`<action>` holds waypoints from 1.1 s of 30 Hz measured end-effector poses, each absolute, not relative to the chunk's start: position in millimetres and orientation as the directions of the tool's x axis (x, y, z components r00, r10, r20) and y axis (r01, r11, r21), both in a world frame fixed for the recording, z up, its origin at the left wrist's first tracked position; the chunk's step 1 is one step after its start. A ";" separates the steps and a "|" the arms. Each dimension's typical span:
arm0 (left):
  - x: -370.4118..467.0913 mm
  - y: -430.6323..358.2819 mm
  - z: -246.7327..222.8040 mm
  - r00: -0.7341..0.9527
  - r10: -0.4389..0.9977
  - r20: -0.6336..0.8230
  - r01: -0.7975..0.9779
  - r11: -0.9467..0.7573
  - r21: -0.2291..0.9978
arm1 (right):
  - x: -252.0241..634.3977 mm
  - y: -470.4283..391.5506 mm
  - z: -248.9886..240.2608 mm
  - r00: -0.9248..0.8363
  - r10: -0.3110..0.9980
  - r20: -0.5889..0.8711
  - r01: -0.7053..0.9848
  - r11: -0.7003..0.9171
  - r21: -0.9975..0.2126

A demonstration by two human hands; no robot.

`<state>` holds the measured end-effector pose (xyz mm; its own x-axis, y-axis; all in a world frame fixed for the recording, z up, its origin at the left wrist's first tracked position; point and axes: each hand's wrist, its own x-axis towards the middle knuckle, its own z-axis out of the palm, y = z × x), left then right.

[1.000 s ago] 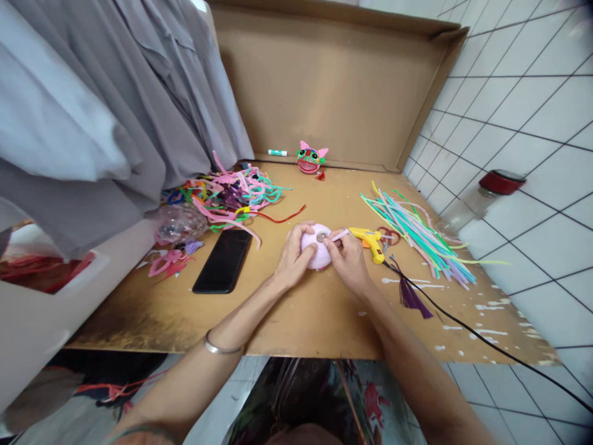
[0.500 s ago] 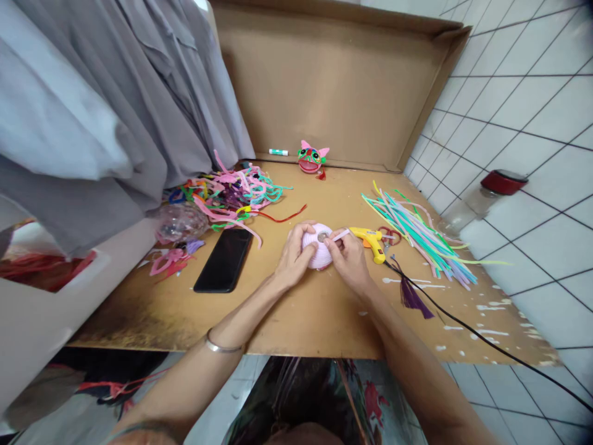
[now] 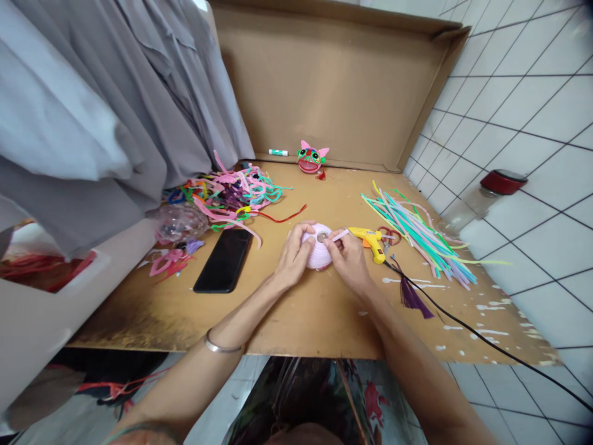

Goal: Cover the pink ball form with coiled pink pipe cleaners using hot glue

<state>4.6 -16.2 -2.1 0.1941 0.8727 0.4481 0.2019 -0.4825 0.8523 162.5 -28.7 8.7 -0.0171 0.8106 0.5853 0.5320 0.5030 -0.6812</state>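
Observation:
Between my hands, over the middle of the table, is a round lilac ball (image 3: 319, 256) wound with ridged rows, with a small greyish round spot near its top. My left hand (image 3: 294, 252) wraps round its left side, thumb on the front. My right hand (image 3: 346, 254) pinches a pale lilac pipe cleaner (image 3: 340, 235) against the ball's right side, close to the grey spot. The ball's underside is hidden. Just right of my right hand lies a yellow hot glue gun (image 3: 370, 240), its nozzle close to my fingers.
Red-handled scissors (image 3: 390, 236), a purple tassel (image 3: 414, 299) and a bundle of pipe cleaners (image 3: 417, 232) lie right, near a lidded jar (image 3: 477, 204). Left are a black phone (image 3: 223, 261) and tangled pipe cleaners (image 3: 236, 188). A glue stick (image 3: 278, 152) and cat-eared figure (image 3: 310, 159) stand behind.
Almost nothing differs. The fingers of my right hand have shifted very slightly left along the ball; my left hand keeps its hold.

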 end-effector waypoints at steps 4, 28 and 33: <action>4.8 -15.7 -2.7 0.190 0.872 0.451 0.204 -0.484 0.851 | 162.3 -29.2 9.2 -0.017 0.812 0.584 0.525 0.504 -0.686; 4.1 -15.5 1.1 0.229 0.803 0.550 0.277 -0.595 0.755 | 162.7 -28.1 7.8 -0.022 0.814 0.581 0.533 0.501 -0.682; 2.6 -16.3 1.9 0.235 0.804 0.546 0.283 -0.594 0.753 | 163.0 -28.1 8.9 -0.020 0.811 0.585 0.538 0.502 -0.677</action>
<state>2.6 -16.3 1.9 0.2352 0.8040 0.5462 0.2829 -0.5942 0.7529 163.0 -28.1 8.9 -0.0198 0.8107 0.5851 0.5381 0.5019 -0.6772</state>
